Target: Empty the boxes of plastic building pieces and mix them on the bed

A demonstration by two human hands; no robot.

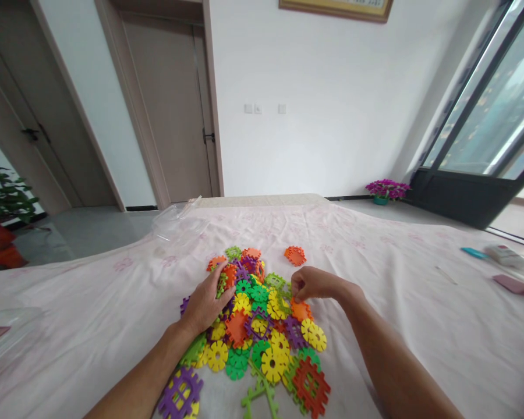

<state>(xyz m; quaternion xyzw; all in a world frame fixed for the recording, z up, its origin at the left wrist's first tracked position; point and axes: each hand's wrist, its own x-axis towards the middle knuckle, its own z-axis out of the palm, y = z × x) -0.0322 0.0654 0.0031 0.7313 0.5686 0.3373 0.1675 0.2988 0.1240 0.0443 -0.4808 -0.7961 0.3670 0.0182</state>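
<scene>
A heap of flat plastic interlocking pieces, yellow, green, orange, purple and red, lies on a pale pink cloth. My left hand rests on the heap's left side with its fingers bent over a green and an orange piece. My right hand hovers at the heap's right edge, fingers curled in a pinch above an orange piece. What the pinch holds is hidden. A single orange piece lies apart beyond the heap.
A clear plastic bag lies at the cloth's far left. A clear container sits at the left edge. A teal pen, a small box and a dark red card lie far right. Doors and a flower pot stand beyond.
</scene>
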